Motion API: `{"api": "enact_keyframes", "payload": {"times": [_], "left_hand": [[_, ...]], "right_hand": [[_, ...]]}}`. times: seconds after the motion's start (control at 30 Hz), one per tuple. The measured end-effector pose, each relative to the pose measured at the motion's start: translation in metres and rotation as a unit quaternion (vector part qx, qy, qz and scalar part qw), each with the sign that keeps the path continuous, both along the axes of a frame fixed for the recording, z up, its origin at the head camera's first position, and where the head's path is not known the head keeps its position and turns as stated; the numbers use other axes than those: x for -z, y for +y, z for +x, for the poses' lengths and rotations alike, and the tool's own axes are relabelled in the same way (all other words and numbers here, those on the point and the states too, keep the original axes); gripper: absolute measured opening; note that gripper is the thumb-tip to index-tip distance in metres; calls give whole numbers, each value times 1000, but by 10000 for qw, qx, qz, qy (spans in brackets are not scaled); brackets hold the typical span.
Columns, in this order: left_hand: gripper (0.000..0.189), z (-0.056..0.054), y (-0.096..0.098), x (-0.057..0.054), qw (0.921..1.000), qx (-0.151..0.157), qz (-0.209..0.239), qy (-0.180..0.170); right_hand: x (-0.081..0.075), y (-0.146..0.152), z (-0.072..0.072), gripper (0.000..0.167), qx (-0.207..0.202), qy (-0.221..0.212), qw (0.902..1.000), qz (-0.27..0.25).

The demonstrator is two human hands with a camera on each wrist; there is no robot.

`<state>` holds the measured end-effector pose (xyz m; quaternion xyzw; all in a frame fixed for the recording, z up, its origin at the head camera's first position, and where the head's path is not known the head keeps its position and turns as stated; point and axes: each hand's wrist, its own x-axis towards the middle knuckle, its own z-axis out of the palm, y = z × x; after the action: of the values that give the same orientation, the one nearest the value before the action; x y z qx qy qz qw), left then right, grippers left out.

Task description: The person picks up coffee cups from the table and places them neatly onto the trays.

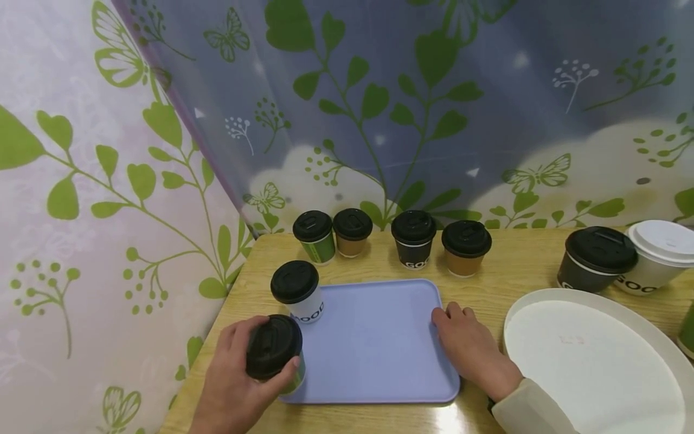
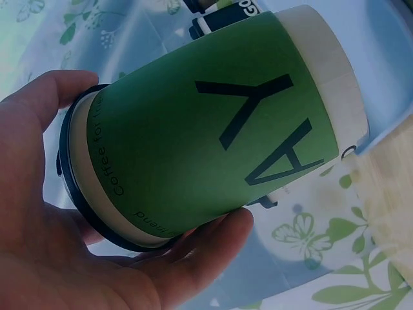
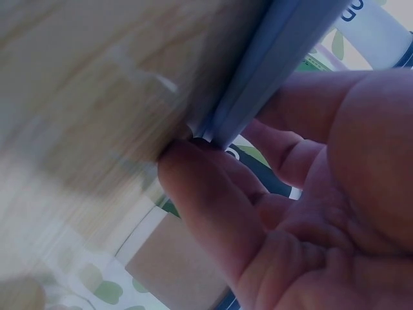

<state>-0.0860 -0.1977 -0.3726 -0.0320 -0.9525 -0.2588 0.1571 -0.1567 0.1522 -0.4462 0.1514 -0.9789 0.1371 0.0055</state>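
My left hand (image 1: 235,377) grips a green paper coffee cup (image 2: 213,135) by its black lid (image 1: 275,346) and upper wall, over the front left corner of a lavender tray (image 1: 379,343). Black letters run across the cup's green wall. Behind it, a white coffee cup (image 1: 310,306) with a black lid stands at the tray's left side. My right hand (image 1: 468,343) holds the tray's right edge; in the right wrist view the thumb lies against the tray rim (image 3: 258,81), with the fingers curled toward its underside.
Along the back stand a green cup (image 1: 321,249), two brown cups (image 1: 351,246) (image 1: 463,262) and a black cup (image 1: 414,253), all black-lidded. To the right are a round white tray (image 1: 596,361), another black cup (image 1: 582,274) and a white-lidded cup (image 1: 647,277). Patterned cloth hangs behind.
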Motion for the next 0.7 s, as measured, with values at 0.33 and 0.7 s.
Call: {"api": "enact_keyframes", "payload": {"times": [0.33,0.7], "left_hand": [[76,-5,0,-1,10000,-24,-31,-49],[73,-19,2,8,9997,224,116,-36]], "right_hand": [[-1,-1,0,17,25,-56,10000,37],[0,-1,0,18,-3,65,10000,64]]}}
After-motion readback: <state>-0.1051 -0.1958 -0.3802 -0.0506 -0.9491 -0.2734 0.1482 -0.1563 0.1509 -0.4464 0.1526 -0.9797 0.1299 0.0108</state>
